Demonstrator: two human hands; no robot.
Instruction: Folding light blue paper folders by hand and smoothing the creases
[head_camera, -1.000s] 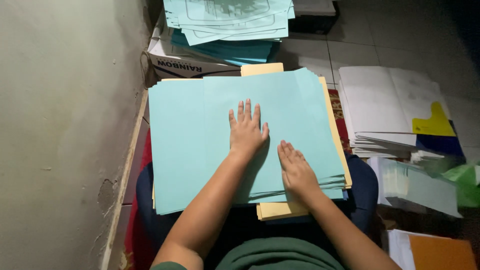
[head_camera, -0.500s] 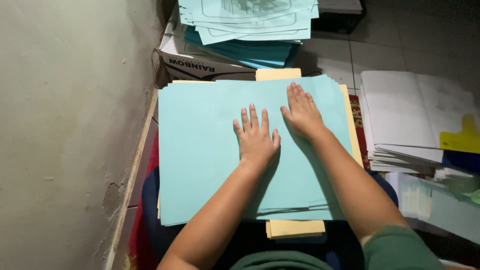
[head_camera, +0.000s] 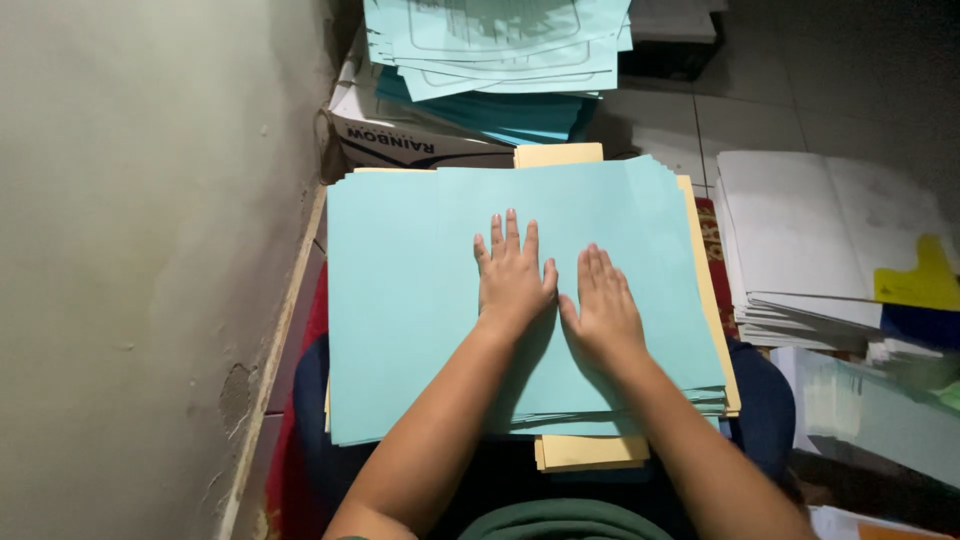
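We observe a grey wall (head_camera: 140, 250) along the left edge of the workspace. A stack of light-blue sheets (head_camera: 410, 300) lies centred on our lap, over yellow sheets (head_camera: 590, 452) protruding at its near and far edges. A white paper stack (head_camera: 800, 230) sits at the right. Our left hand (head_camera: 512, 278) and right hand (head_camera: 600, 305) rest flat, fingers extended, side by side, thumbs nearly touching, on the blue stack's centre.

One package shows: a white cardboard box (head_camera: 400, 140) with dark lettering on its side, lying at about eleven o'clock, against the wall. A heap of pale blue printed sheets (head_camera: 500, 45) sits on top of it, covering its upper face.
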